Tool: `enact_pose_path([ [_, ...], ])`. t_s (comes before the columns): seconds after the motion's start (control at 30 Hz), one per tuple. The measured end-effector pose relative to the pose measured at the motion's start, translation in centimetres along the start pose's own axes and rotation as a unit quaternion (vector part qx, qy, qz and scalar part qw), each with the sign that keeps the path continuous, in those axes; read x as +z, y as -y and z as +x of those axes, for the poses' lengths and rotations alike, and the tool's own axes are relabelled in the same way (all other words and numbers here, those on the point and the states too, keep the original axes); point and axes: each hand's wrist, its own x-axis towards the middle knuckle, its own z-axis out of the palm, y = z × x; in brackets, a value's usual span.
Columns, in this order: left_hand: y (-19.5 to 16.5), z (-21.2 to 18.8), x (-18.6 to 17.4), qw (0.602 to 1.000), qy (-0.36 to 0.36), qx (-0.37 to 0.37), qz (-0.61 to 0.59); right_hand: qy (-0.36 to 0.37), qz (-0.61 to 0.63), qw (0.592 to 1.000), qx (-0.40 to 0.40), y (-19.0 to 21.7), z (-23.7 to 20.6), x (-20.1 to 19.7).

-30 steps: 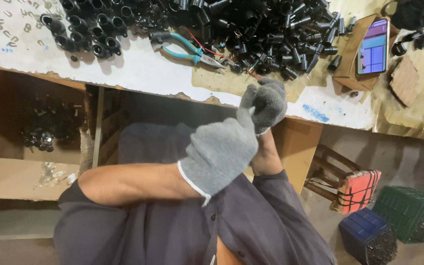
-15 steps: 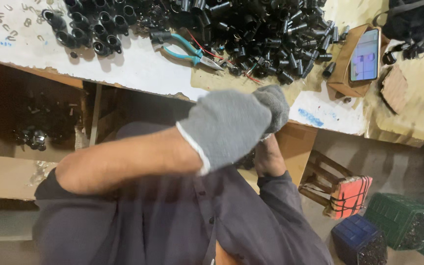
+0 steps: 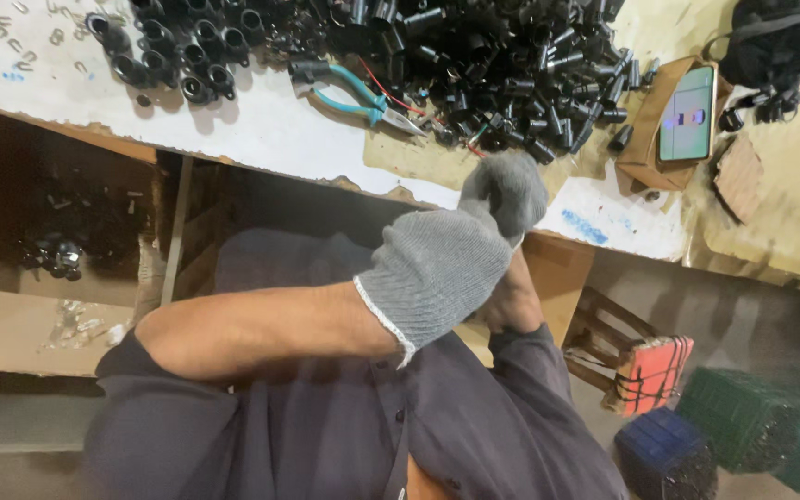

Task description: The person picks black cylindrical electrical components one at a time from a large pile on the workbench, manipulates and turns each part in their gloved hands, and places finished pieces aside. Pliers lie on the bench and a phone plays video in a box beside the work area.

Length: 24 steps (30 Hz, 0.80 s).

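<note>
The gloved left hand [image 3: 437, 273] has dropped lower, overlapping the right hand [image 3: 506, 190].

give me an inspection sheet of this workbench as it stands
surface: white-topped bench, worn along its edge, brown card on the right
job's things: heap of small black tubular parts
clutter: teal-handled pliers; phone with lit screen, propped on card
hands: left hand and right hand, both in grey knit gloves, pressed together below the bench edge; what the fingers hold is hidden
cables: thin red wire by the pliers
surroundings: cardboard box of small metal bits at left; red, blue and green bundles on the floor at right; dark bag top right
</note>
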Motion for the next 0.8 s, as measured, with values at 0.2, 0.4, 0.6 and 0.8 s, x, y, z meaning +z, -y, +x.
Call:
enact_pose_path([
  [0.2,-0.1,-0.4,4.6,0.994,-0.084,-0.024,0.068,0.032,-0.022,0.999,-0.004,-1.4,0.2,1.4],
  [0.4,3.6,0.4,4.6,0.987,-0.134,-0.04,0.082,-0.013,-0.058,0.998,0.032,-2.2,-1.1,2.7],
  [0.6,3.2,-2.7,0.8,0.988,-0.101,-0.03,0.117,-0.099,-0.019,0.977,0.19,-1.6,-3.2,2.3],
  [0.8,1.2,-1.8,-0.6,0.994,-0.085,-0.011,0.073,-0.156,0.101,0.978,0.092,-0.5,-1.9,1.6],
])
